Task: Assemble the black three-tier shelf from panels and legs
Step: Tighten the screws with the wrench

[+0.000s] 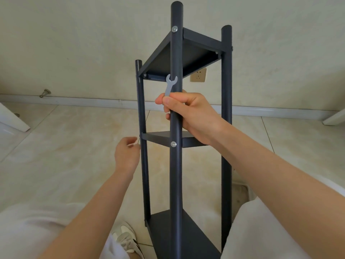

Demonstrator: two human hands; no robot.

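Nearly built, the black shelf (197,57) stands on the floor (74,146) short of its wall edge; the right hand (192,113) wraps the front leg (175,184) while pinching a wrench (169,85), the left hand (127,154) hovers loosely curled, its hold unclear, so the wrench may drop or the frame tip

The shelf (179,58) stands upright at frame centre, its three panels bolted to the legs. The right hand (190,113) grips the front leg (176,174) above the middle panel (156,138), with a small grey wrench (170,85) pinched against it and pointing up. The left hand (127,154), blurred and with fingers loosely curled, sits just beside the left leg (144,174); contact is unclear. A wall socket (198,75) shows behind, and a shoe (128,238) at bottom centre.
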